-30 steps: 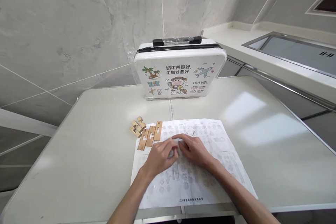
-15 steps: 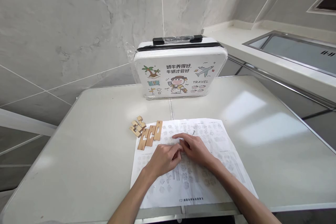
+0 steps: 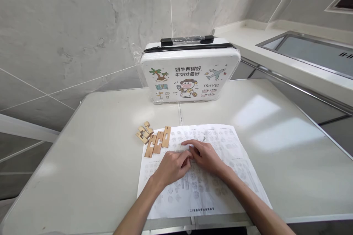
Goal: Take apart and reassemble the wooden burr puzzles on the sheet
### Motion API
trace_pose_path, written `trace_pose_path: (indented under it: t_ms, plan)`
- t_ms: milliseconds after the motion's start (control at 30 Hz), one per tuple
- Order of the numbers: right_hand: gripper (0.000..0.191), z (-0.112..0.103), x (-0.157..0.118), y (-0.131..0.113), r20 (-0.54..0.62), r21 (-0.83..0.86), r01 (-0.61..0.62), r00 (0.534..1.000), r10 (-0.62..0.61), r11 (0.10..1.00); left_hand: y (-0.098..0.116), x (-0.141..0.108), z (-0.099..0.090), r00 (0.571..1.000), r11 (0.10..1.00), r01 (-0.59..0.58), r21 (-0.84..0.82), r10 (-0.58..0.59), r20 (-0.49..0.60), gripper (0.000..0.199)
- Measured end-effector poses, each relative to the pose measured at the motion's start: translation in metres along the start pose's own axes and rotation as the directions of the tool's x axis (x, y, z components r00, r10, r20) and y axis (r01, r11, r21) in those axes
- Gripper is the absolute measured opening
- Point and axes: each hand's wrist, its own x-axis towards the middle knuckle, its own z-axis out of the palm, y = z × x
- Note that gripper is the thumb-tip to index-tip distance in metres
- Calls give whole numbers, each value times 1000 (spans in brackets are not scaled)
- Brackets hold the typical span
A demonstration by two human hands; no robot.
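Note:
My left hand (image 3: 174, 166) rests over the printed paper sheet (image 3: 220, 200), its fingers curled closed. Its fingertips meet those of my right hand (image 3: 205, 155) near the middle of the sheet. The right index finger reaches out to the left above the paper, while its other fingers are bent inward. Whatever may be between the fingertips is hidden. Three flat wooden pieces with cut-outs (image 3: 158, 142) lie side by side on the sheet's upper left corner. Beside them, further left, is a cluster of small notched wooden pieces (image 3: 143, 134).
A white suitcase (image 3: 165, 58) with cartoon prints and plastic wrap stands at the back of the pale table (image 3: 91, 161). Behind it rises a grey marbled wall (image 3: 82, 25). A counter (image 3: 248, 38) with a dark glass-like inset runs along the right.

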Motion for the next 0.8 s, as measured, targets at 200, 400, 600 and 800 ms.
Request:
trace_pose_path:
  t_ms: [200, 400, 600, 800]
  plan:
    - [37, 0, 0, 1, 1, 1, 7, 1000, -7, 1000, 0, 0, -1, 1000, 1000, -1, -9, 1, 4, 16]
    - [36, 0, 0, 0, 2, 7, 8, 1000, -8, 1000, 1, 0, -1, 1000, 1000, -2, -11, 2, -4, 17]
    - [36, 0, -1, 0, -2, -4, 6, 1000, -6, 1000, 1, 0, -1, 1000, 1000, -18, -21, 18, -17, 18]
    - [35, -1, 0, -2, -11, -11, 13, 1000, -13, 1000, -3, 0, -8, 990, 1000, 23, -12, -25, -137, 19]
